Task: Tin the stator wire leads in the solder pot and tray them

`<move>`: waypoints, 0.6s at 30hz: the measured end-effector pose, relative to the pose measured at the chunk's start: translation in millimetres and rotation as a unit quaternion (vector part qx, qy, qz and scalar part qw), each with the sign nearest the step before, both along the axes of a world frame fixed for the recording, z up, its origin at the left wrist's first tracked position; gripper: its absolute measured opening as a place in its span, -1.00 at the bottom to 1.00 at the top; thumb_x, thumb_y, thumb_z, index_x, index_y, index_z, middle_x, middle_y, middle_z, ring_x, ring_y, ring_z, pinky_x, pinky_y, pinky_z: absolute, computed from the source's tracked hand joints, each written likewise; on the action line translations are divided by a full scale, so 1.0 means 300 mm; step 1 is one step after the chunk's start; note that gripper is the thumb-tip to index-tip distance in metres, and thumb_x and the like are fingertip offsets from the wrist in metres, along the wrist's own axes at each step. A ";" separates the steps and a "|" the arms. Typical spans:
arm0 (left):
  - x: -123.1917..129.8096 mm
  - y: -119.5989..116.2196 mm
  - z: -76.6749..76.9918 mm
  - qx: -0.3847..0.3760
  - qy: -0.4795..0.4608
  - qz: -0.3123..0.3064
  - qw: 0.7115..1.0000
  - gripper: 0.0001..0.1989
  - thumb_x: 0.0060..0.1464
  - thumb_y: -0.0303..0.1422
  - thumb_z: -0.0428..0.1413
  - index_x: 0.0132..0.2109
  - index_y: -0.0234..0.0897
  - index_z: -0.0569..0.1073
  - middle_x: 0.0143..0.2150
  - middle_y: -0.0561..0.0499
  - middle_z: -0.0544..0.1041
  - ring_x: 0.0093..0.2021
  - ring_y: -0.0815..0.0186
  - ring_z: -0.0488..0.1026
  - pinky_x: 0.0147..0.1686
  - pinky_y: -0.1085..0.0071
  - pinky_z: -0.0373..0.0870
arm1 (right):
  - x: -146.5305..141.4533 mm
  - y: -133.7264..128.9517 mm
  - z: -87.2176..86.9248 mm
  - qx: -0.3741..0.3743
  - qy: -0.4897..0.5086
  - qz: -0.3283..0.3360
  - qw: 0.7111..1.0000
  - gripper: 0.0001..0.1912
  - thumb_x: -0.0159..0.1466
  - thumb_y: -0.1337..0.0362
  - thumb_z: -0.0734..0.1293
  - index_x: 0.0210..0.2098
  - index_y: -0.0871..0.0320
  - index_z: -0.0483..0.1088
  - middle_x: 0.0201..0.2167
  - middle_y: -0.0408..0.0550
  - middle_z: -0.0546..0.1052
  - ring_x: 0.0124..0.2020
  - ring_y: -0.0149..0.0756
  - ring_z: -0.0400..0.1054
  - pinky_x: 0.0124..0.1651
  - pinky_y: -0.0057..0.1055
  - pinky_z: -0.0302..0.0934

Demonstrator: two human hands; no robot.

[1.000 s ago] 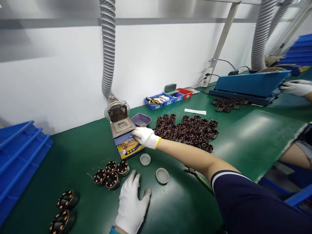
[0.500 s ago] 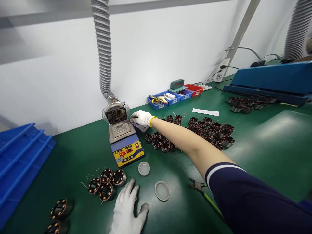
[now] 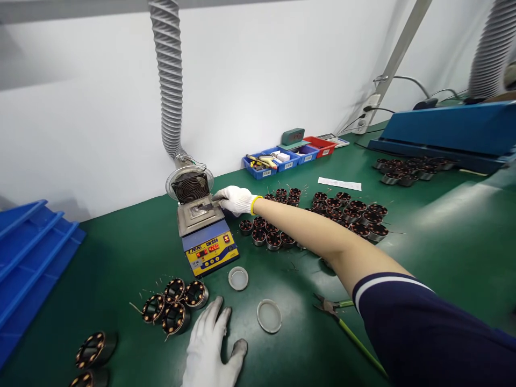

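Note:
My right hand [image 3: 237,200], in a white glove with a yellow cuff, reaches out to the solder pot [image 3: 210,255] and is closed on a thin flat metal scraper [image 3: 208,206]. The scraper's blade lies over the shiny square of molten solder [image 3: 198,210]. My left hand [image 3: 212,349], also gloved and with grey fingertips, rests on the green table with fingers spread and holds nothing. Just left of it stand several wound motor stators [image 3: 176,318] with loose wire ends. Two shallow round dishes, a small one [image 3: 238,279] and a larger one [image 3: 269,316], lie to its right.
Green-handled cutters [image 3: 328,306] lie below my right forearm. Many more stators [image 3: 274,240] cover the table's middle. Small blue and red bins [image 3: 260,173] line the wall. A fan and ribbed hose [image 3: 171,91] rise behind the pot. Blue crates [image 3: 36,269] stand at left.
The scraper has come into view over the solder, and my right hand has shifted slightly. My left hand stays in place. The view has shifted a little.

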State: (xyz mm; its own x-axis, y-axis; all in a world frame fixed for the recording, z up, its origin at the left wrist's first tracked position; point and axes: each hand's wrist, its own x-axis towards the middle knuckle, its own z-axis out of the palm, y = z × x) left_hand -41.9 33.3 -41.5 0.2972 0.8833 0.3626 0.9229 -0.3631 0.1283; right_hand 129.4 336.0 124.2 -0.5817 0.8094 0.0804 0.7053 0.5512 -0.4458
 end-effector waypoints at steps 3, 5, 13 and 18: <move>0.001 0.001 0.001 -0.001 -0.003 -0.003 1.000 -0.43 0.07 -0.17 0.19 0.22 -0.17 0.38 0.32 -0.19 0.30 0.17 -0.03 0.40 -0.04 0.04 0.54 | 0.014 0.001 -0.014 -0.008 0.031 -0.008 0.999 -0.55 0.28 0.22 0.22 0.14 -0.12 0.41 -0.14 -0.23 0.61 -0.22 -0.32 0.53 -0.08 -0.45 0.38; 0.002 0.001 0.004 -0.003 0.001 -0.004 1.000 -0.44 0.07 -0.17 0.19 0.22 -0.18 0.38 0.32 -0.19 0.30 0.18 -0.04 0.40 -0.03 0.03 0.54 | 0.009 0.007 -0.016 0.010 0.055 -0.031 0.998 -0.57 0.27 0.22 0.23 0.12 -0.06 0.43 -0.03 -0.22 0.58 -0.04 -0.28 0.49 0.04 -0.43 0.34; -0.003 -0.001 0.011 -0.017 -0.002 -0.004 1.000 -0.44 0.08 -0.17 0.18 0.22 -0.18 0.39 0.32 -0.19 0.30 0.18 -0.03 0.39 -0.03 0.05 0.54 | -0.083 0.010 0.000 0.003 0.082 -0.030 0.996 -0.60 0.26 0.33 0.26 0.06 0.02 0.49 0.02 -0.16 0.56 0.07 -0.32 0.43 0.15 -0.48 0.26; -0.004 -0.001 0.010 -0.027 -0.018 0.000 0.999 -0.44 0.05 -0.18 0.21 0.21 -0.15 0.40 0.33 -0.18 0.29 0.19 -0.03 0.39 0.01 0.04 0.51 | -0.053 -0.001 -0.013 -0.013 0.077 -0.017 0.997 -0.59 0.27 0.29 0.26 0.09 -0.03 0.47 -0.09 -0.20 0.61 -0.12 -0.33 0.52 0.03 -0.48 0.35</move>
